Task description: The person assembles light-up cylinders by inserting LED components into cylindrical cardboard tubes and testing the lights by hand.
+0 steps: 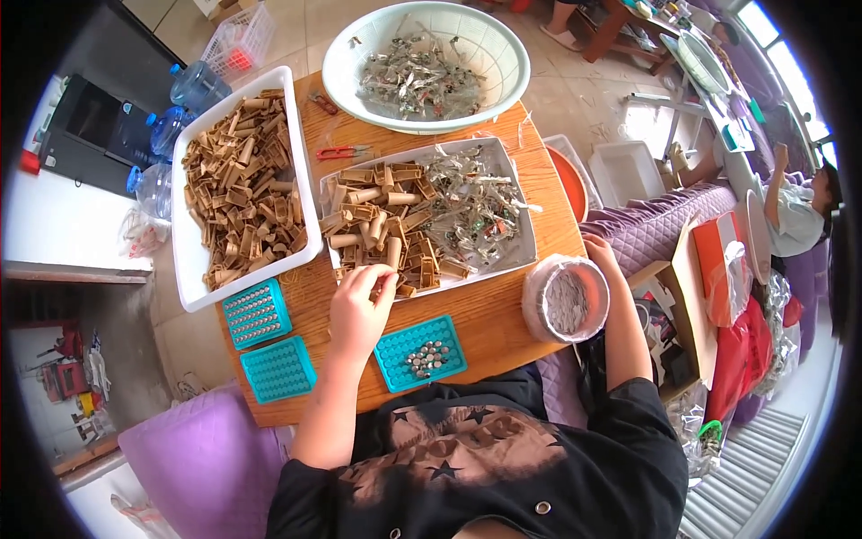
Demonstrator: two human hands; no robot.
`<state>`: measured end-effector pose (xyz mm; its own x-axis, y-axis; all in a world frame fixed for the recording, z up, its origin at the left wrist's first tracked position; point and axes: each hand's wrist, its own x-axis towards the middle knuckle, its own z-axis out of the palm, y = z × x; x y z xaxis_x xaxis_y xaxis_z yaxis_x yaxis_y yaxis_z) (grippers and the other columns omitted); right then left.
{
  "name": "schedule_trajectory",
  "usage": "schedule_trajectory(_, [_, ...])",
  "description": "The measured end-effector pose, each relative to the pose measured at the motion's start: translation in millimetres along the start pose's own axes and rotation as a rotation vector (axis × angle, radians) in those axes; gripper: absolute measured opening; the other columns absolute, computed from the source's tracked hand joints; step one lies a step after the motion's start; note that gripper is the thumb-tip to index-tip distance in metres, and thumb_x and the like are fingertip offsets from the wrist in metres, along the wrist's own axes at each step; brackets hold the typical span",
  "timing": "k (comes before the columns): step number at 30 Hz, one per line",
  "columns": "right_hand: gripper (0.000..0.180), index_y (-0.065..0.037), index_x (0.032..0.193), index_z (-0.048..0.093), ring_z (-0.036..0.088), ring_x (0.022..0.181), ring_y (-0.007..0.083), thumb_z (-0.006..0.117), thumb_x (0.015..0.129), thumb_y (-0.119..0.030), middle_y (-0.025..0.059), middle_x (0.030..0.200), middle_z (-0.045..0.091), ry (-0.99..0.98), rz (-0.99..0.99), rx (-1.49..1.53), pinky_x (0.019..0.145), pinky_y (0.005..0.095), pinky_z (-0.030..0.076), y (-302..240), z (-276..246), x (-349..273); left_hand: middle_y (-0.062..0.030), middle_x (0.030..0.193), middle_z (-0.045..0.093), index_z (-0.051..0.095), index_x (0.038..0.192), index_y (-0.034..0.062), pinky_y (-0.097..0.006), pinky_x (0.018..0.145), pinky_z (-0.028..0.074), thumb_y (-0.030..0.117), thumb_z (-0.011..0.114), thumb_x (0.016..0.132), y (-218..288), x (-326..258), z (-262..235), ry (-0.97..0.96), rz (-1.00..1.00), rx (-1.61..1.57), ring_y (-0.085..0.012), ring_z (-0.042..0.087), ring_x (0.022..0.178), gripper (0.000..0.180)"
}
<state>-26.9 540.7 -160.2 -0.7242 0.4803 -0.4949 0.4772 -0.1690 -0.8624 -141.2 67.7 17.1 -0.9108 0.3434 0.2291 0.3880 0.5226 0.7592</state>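
Pinching tan pieces at tray (516, 193) rim, left hand (359, 310), right hand (602, 251) unclear, bowl (534, 301) edge

Bright daylight from upper right — blown-out glare there, soft shadows, fisheye-bent edges, black vignette corners

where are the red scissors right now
In the head view, the red scissors lie on the wooden table, between the long white tray and the white basin.

Left hand (357, 310) picking tan parts (377, 229) in white tray (523, 235).
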Motion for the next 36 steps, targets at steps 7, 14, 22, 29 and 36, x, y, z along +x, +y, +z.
schedule_trajectory(7, [0.018,-0.002,0.097,0.063,0.063,0.063,0.0155,0.052,0.089,-0.014,0.0077,0.081,0.066,0.054,0.095,-0.08,0.052,0.0267,0.05,-15,9,7,-0.0076,0.083,0.065,0.065,0.084,0.0059,-0.034,0.069,0.05,0.007,0.07,0.077,16,-15,5,-0.032,0.136,0.073,-0.0244,0.061,0.076,0.009])
schedule_trajectory(14, [0.021,-0.001,0.098,0.061,0.066,0.062,0.0181,0.047,0.089,-0.014,0.0094,0.082,0.067,0.082,0.221,-0.051,0.047,0.0272,0.052,-24,12,15,-0.0057,0.08,0.065,0.065,0.081,0.0072,-0.035,0.071,0.049,0.008,0.07,0.077,20,-17,22,-0.011,0.202,0.206,-0.0233,0.061,0.077,0.007])
schedule_trajectory(22, [0.019,-0.002,0.098,0.062,0.065,0.063,0.0173,0.051,0.089,-0.014,0.009,0.083,0.067,0.115,0.075,-0.139,0.052,0.0276,0.052,3,5,23,-0.0087,0.088,0.063,0.059,0.101,0.0077,-0.04,0.076,0.046,0.023,0.072,0.077,-6,24,25,-0.083,0.051,0.509,-0.0286,0.06,0.083,0.031])
schedule_trajectory(29, [0.015,-0.002,0.096,0.064,0.06,0.066,0.0099,0.056,0.089,-0.012,0.0031,0.081,0.064,0.029,-0.05,-0.193,0.057,0.0234,0.047,-39,18,-11,-0.0103,0.089,0.061,0.054,0.116,0.0079,-0.042,0.078,0.046,0.011,0.063,0.082,-9,18,16,-0.071,0.067,0.522,-0.029,0.059,0.084,0.036])
schedule_trajectory(36, [0.015,-0.002,0.099,0.063,0.063,0.077,0.0155,0.057,0.087,-0.007,0.0075,0.089,0.066,-0.008,-0.783,-0.528,0.071,0.0269,0.05,-184,128,-115,-0.0025,0.076,0.048,0.055,0.111,0.0076,-0.026,0.065,0.042,0.014,0.041,0.097,7,-18,-11,-0.199,-0.298,-0.401,-0.0111,0.049,0.069,0.021])
